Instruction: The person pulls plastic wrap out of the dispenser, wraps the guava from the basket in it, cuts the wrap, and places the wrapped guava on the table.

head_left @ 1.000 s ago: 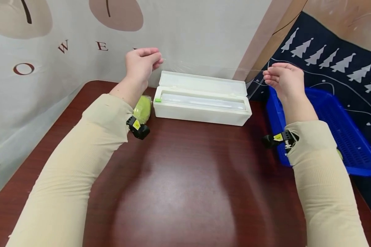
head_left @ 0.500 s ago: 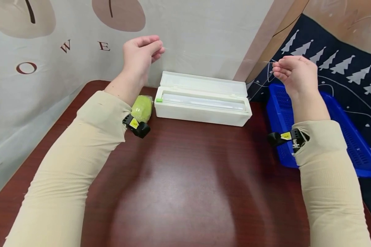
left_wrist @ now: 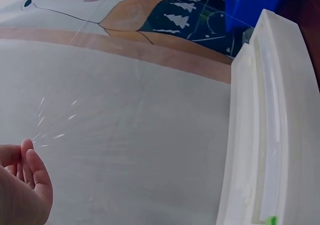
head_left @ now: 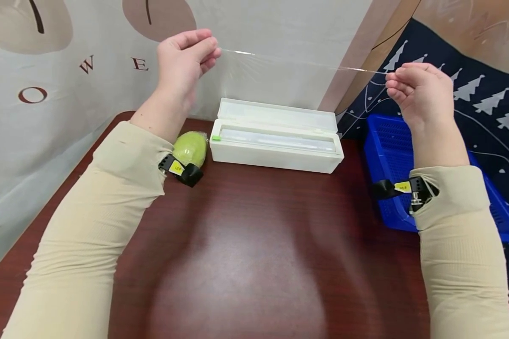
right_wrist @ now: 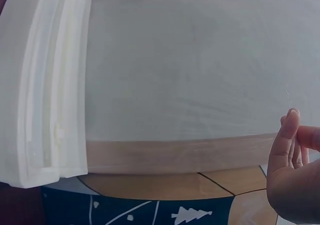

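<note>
Currently | two grips (head_left: 180, 63) (head_left: 426, 94) pinching one clear film (head_left: 237, 52) | one white box (head_left: 275, 157)

film (head_left: 280, 66): clear glossy plastic | box (head_left: 275, 157): smooth plastic | table (head_left: 237, 245): glossy wood-look | sleeves (head_left: 76, 226): matt cloth

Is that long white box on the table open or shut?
Open: the lid of the white box is swung back along its far side, leaving the long slot on top uncovered.

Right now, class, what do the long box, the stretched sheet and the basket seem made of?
Long box: probably smooth, matte white plastic, from its moulded edges. Sheet: likely thin plastic film, transparent with glinting creases. Basket: seemingly blue plastic, judging by its perforated walls.
</note>
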A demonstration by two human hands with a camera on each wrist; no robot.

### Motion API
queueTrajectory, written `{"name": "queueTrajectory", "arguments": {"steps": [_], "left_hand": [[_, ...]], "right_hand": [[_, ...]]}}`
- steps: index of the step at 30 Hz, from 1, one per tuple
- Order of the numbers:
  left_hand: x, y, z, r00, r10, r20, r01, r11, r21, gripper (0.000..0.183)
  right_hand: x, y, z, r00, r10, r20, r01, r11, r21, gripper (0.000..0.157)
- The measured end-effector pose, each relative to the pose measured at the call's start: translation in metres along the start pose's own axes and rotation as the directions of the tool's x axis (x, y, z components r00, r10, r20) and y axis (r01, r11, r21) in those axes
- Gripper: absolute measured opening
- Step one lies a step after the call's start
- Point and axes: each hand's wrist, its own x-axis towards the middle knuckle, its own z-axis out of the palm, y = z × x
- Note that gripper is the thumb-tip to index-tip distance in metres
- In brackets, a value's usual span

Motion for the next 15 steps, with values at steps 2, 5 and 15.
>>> {"name": "queueTrajectory", "arguments": {"steps": [2, 5, 15], "left_hand": [[-0.001, 0.002, 0.0, 1.0, 0.004, -0.001, -0.004, 1.0, -0.003, 0.009], [-0.002, 0.006, 0.001, 1.0, 0.012, 0.0, -0.012, 1.0, 0.003, 0.009], [-0.003, 0.015, 0.0, 0.998, 0.056, 0.039, -0.057, 0.998, 0.021, 0.008]], "right_hand": [[0.0, -0.002, 0.001, 1.0, -0.009, 0.003, 0.009, 1.0, 0.005, 0.009], [-0.001, -0.004, 0.002, 1.0, -0.014, 0.006, 0.014, 1.0, 0.01, 0.009], [-0.003, -0.012, 0.003, 0.998, -0.011, 0.065, 0.014, 0.999, -0.034, 0.014]]}}
